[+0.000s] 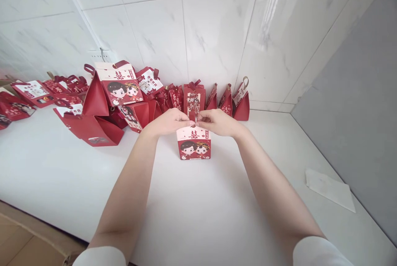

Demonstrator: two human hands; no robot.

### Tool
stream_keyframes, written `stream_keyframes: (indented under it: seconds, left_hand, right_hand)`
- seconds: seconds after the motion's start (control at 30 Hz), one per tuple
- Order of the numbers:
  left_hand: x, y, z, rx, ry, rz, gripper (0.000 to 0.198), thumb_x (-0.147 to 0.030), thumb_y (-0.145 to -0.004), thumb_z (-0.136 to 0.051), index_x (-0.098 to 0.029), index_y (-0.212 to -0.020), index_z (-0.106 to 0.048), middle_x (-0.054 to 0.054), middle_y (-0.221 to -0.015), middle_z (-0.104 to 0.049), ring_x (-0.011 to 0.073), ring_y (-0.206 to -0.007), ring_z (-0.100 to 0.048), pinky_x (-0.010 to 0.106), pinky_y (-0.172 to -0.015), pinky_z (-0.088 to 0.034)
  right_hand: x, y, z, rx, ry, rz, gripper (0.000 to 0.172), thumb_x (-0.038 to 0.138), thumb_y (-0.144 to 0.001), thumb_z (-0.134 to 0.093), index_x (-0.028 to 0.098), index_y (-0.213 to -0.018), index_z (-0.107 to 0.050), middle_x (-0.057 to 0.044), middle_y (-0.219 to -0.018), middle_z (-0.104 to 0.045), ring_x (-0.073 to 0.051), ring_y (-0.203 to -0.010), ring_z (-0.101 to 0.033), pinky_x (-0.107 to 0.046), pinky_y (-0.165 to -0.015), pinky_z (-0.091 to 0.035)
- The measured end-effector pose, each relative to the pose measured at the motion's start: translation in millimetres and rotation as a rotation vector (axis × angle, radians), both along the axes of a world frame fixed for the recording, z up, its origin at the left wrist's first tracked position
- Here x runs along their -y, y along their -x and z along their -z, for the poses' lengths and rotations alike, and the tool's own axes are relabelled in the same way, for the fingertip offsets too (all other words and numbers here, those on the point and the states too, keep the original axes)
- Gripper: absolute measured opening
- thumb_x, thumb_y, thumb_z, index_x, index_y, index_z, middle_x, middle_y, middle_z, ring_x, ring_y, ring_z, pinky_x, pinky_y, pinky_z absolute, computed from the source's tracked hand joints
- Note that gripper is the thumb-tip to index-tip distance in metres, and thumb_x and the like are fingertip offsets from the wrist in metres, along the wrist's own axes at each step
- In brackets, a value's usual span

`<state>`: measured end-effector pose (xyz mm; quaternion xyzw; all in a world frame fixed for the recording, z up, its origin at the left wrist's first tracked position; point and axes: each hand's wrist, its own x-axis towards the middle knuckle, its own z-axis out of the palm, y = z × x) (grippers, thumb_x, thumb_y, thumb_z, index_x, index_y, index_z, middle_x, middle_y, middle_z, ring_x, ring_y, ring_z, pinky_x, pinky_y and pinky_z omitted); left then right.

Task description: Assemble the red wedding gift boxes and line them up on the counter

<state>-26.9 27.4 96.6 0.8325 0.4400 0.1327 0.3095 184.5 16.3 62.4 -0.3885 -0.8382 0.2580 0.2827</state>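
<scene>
A small red and white gift box [194, 144] with two cartoon figures on its front stands upright on the white table [198, 204]. At its top edge, my left hand [167, 123] pinches with thumb and fingertips from the left. From the other side, my right hand [219, 122] is closed in a similar pinch, the fingertips of both hands nearly meeting. Whether they grip the box's top edge or a thin ribbon there is too small to tell. Right behind the hands stands another red gift box [194, 96] with a ribbon on top.
Many red gift boxes crowd the back left, including a large one [119, 88] with the same figures and a tipped one [99, 131]. Several more red boxes [242, 107] line the tiled wall [217, 30]. Flat white paper [330, 189] lies at right, near a grey panel [356, 92].
</scene>
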Motion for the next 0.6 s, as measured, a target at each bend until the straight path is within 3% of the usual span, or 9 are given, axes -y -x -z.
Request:
stream_keyframes:
  seconds: [0.23, 0.47, 0.6]
  left_hand:
    - [0.4, -1.0, 0.7, 0.031, 0.001, 0.003, 0.036, -0.04, -0.079, -0.058, -0.015, -0.054, -0.051, -0.003, -0.054, -0.033, 0.0076, -0.049, -0.026, 0.026, -0.047, -0.016]
    - [1.6, -1.9, -0.5, 0.006, -0.026, 0.012, 0.036, -0.04, -0.081, -0.056, -0.014, -0.055, -0.054, -0.003, -0.053, -0.035, 0.0076, -0.049, -0.026, 0.026, -0.047, -0.016]
    - [0.0, -1.3, 1.4, -0.006, -0.017, 0.021, 0.035, -0.041, -0.082, -0.054, -0.014, -0.062, -0.06, -0.002, -0.056, -0.04, 0.0077, -0.05, -0.029, 0.025, -0.047, -0.018]
  right_hand:
    - [-4.9, 1.8, 5.7, -0.07, 0.076, -0.011, 0.014, 0.033, -0.08, -0.058, 0.02, -0.075, -0.056, 0.001, -0.073, -0.061, -0.014, -0.066, -0.052, -0.025, -0.06, -0.037]
    - [-16.3, 4.0, 18.2, -0.262, 0.371, -0.065, 0.024, 0.036, -0.07, -0.068, 0.019, -0.074, -0.053, 0.002, -0.074, -0.057, -0.014, -0.07, -0.054, -0.024, -0.061, -0.039]
    - [-16.2, 4.8, 17.7, -0.216, 0.318, -0.025, 0.021, 0.033, -0.07, -0.067, 0.019, -0.073, -0.052, 0.002, -0.073, -0.056, -0.013, -0.068, -0.052, -0.023, -0.058, -0.037]
